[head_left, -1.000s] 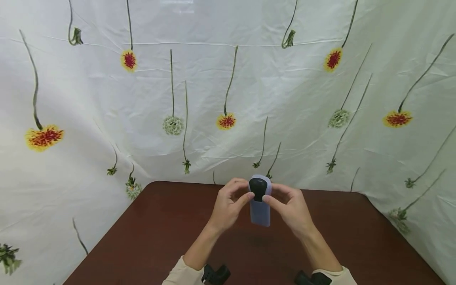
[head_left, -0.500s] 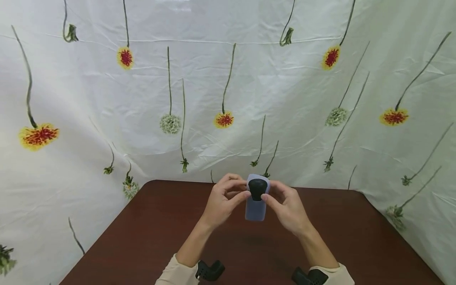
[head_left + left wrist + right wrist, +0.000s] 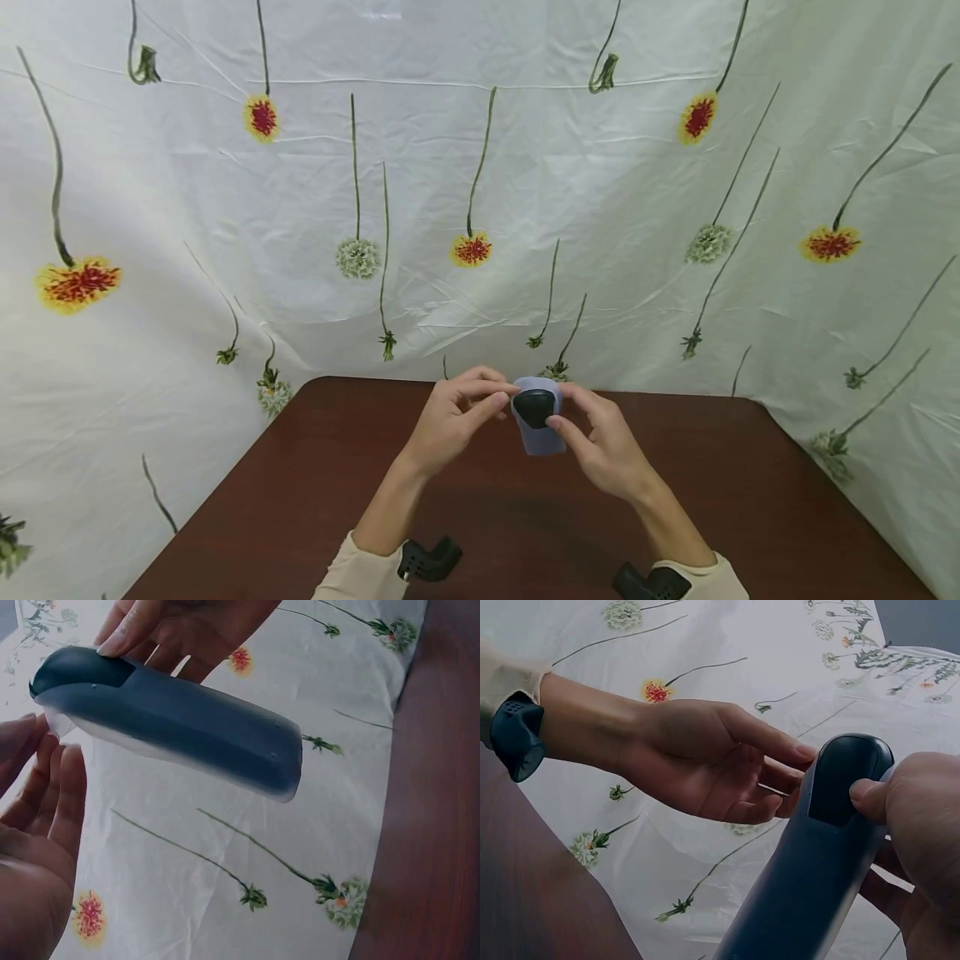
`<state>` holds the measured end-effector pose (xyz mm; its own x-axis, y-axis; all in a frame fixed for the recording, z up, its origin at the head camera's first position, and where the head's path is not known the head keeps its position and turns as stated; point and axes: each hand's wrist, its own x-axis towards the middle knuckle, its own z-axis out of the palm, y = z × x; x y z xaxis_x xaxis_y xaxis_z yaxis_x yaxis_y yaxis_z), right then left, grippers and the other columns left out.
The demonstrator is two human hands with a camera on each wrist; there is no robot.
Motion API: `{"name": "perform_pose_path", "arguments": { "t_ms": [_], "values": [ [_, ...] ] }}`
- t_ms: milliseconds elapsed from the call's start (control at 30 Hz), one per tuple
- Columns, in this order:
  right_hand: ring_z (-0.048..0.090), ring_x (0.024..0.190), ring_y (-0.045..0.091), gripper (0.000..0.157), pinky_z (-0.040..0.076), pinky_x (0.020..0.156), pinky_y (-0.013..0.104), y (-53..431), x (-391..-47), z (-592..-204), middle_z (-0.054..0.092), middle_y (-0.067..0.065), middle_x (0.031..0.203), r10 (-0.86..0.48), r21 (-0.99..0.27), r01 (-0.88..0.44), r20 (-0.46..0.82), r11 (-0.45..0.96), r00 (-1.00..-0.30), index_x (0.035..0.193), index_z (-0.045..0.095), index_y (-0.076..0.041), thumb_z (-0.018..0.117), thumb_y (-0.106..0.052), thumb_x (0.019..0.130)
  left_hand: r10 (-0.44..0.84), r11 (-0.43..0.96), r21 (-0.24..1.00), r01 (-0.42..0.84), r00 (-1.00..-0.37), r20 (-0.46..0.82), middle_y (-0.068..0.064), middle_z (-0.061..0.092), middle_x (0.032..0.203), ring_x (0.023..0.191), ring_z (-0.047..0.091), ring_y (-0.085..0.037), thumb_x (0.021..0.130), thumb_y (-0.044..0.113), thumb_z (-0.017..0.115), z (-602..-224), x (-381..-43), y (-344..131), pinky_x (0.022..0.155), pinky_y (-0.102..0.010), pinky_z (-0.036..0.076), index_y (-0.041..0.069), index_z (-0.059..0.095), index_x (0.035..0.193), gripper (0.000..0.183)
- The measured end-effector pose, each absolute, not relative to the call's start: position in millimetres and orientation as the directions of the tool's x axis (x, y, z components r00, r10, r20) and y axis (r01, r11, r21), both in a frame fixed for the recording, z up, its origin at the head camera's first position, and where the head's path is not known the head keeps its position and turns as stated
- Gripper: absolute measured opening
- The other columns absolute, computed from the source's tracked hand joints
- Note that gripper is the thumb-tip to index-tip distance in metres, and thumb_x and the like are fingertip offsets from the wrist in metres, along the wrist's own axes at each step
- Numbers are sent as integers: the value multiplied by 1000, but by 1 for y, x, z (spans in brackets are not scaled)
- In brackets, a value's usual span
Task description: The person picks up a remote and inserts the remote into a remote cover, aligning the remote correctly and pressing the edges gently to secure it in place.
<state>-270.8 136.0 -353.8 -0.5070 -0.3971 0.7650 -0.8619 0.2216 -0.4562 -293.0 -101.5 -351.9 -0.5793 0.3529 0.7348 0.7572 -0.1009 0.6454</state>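
Observation:
A long dark object with a glossy black rounded end (image 3: 534,408) sits in a translucent bluish sleeve (image 3: 542,443), held up above the table. In the left wrist view, the sleeve (image 3: 217,731) covers most of its length, and the black end (image 3: 79,669) shows through an opening. My left hand (image 3: 450,412) pinches a thin flap of the sleeve's edge beside that end. With the thumb on the black face and the fingers behind, my right hand (image 3: 607,446) grips the object. The right wrist view shows the black end (image 3: 844,776) between both hands.
Below the hands lies a dark reddish-brown table (image 3: 480,533). A white cloth with printed flowers (image 3: 420,183) hangs behind it and along its sides. Each wrist wears a black camera mount, such as the left one (image 3: 431,560).
My left thumb has moved off the black face to the sleeve's edge, and the left hand has shifted left. The object has tilted and looks shorter from the head. My right hand keeps its grip.

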Motion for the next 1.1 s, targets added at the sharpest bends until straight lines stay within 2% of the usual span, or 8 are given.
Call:
{"name": "perform_pose_path", "arguments": {
  "t_ms": [100,233,367,533,700,833,967,1100],
  "values": [
    [64,115,24,39,51,98,32,136,-271,-352,69,9,123,-417,-429,-885,781,183,-465,130,63,-1,67,13,94,381,-166,681,713,-591,711,-13,67,107,95,65,-28,99,-2,67,-351,-293,-104,81,-42,59,-6,76,112,17],
    [64,112,23,42,50,96,29,136,-270,-350,69,11,122,-433,-407,-902,793,145,-428,130,63,0,66,16,92,394,-210,678,704,-574,718,-14,68,107,98,65,-24,98,-2,69,-351,-292,-104,82,-43,60,-9,75,112,17],
    [65,110,23,43,50,94,29,137,-269,-349,69,11,120,-441,-399,-906,795,137,-417,130,63,0,67,17,91,365,-221,642,734,-548,752,-14,71,105,93,68,-20,96,-3,71,-351,-292,-104,79,-37,60,-8,74,111,16],
    [65,110,23,43,50,96,29,137,-269,-349,70,10,119,-434,-390,-910,801,143,-412,130,64,-1,68,16,90,291,-192,576,795,-514,807,-12,73,95,80,69,-16,91,-6,76,-352,-292,-103,69,-30,59,-5,73,108,17],
    [65,110,22,43,50,96,28,138,-269,-349,70,10,118,-429,-397,-907,802,139,-416,129,64,-1,69,16,90,259,-206,542,815,-488,833,-17,69,96,85,69,-17,88,-9,77,-351,-291,-103,71,-32,60,-7,73,110,22],
    [65,113,23,44,49,99,29,138,-269,-351,70,12,119,-428,-388,-913,810,122,-401,129,64,1,69,17,89,301,-190,557,809,-492,817,-15,68,101,90,63,-18,93,-6,73,-350,-290,-103,72,-28,57,-9,75,111,18],
    [65,113,23,44,49,99,30,138,-268,-349,70,12,119,-428,-397,-912,809,109,-403,129,64,0,69,18,89,376,-129,587,799,-509,775,-10,67,100,86,55,-19,99,-1,67,-349,-290,-105,67,-28,49,-5,78,111,16],
    [65,112,22,44,49,99,30,137,-268,-348,70,10,118,-427,-394,-913,811,106,-400,129,64,0,69,18,89,442,-125,606,785,-503,743,-8,66,97,80,53,-20,101,2,64,-348,-291,-107,64,-29,46,0,80,103,16]
  ]
}}
